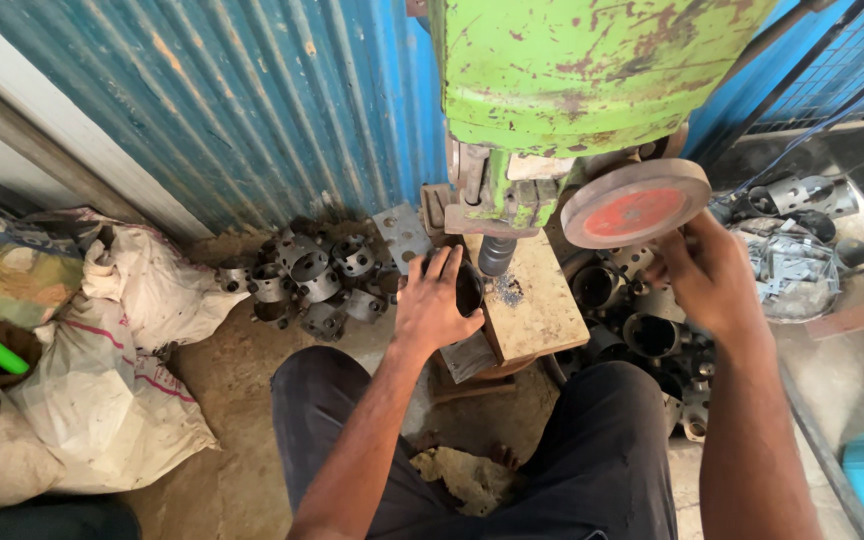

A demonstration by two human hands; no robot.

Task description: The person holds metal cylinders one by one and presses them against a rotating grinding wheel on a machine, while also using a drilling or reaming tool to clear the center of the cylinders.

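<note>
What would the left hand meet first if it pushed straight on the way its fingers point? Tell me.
The left hand points up-frame toward the grey perforated metal plate leaning by the green machine; that plate looks first in line, though depth is unclear.

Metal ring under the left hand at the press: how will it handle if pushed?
The metal ring looks rigid, probably heavy for its size. Round and open-ended, so likely to roll on its side. The left hand steadies it against the wooden block.

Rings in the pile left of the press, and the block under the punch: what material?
Rings: seemingly sheet metal, dull grey, bare; thin punched walls with a faint sheen. Block: looks like wood, pale, unfinished, scuffed, with dark debris near the punch.
</note>
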